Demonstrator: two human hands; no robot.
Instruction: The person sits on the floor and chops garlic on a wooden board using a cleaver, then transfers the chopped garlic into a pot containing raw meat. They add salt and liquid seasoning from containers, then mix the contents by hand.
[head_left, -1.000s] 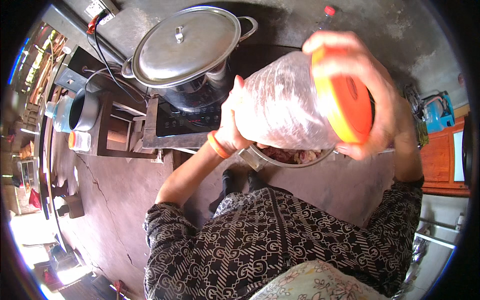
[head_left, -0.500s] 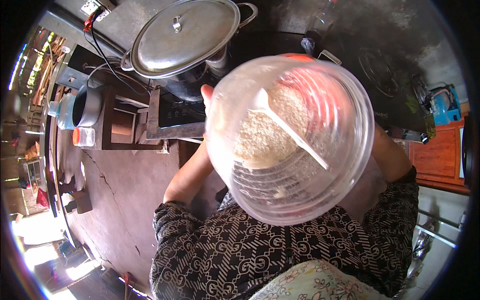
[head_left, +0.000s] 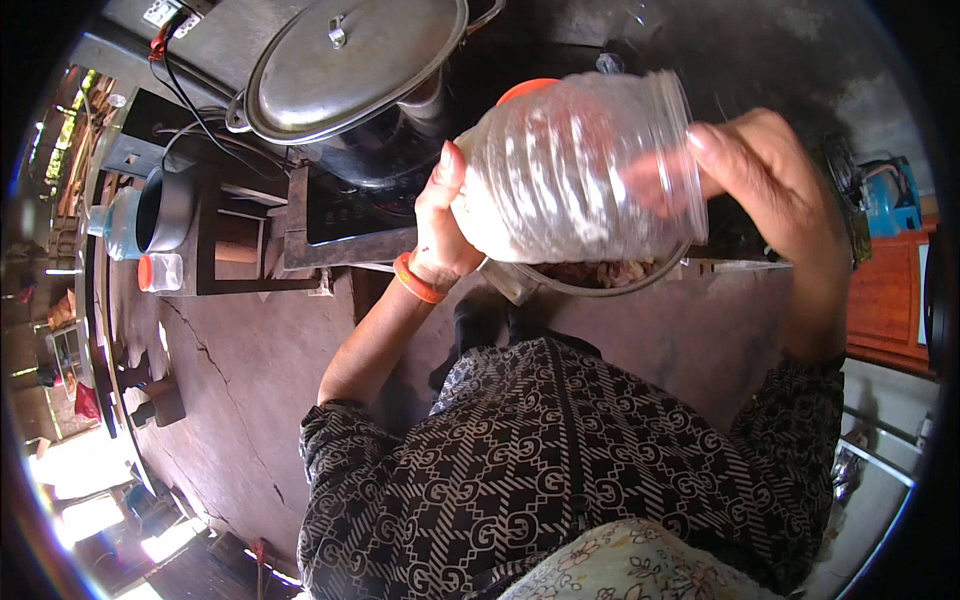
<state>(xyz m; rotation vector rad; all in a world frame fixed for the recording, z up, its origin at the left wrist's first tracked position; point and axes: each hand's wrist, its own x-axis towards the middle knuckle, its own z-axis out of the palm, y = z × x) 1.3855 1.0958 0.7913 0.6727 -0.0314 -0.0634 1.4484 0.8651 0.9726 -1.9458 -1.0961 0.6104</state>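
A clear, ribbed plastic jar (head_left: pixel 570 170) is tilted on its side in front of me, its mouth toward the right. Pale grainy stuff (head_left: pixel 478 222) lies toward its base. My left hand (head_left: pixel 440 215), with an orange wristband (head_left: pixel 417 279), is wrapped round the base end. At the mouth, my right hand (head_left: pixel 765 175) has its thumb on the rim, and its other fingers show blurred through the clear wall. No spoon can be made out now. Partly hidden beneath the jar is an open pot (head_left: pixel 585 292) with brownish-pink pieces in it.
A large lidded metal pot (head_left: pixel 355 65) stands on a black cooktop (head_left: pixel 350 215) at the far left. Left of it are a grey pan (head_left: pixel 178 212) and a small jar with an orange lid (head_left: pixel 160 272). A blue object (head_left: pixel 888 198) sits by a wooden cabinet (head_left: pixel 888 300) at right.
The jar has turned from facing me to lying sideways, mouth to the right. My right hand has come into view at its mouth. The white spoon has gone from sight; the pot below now shows.
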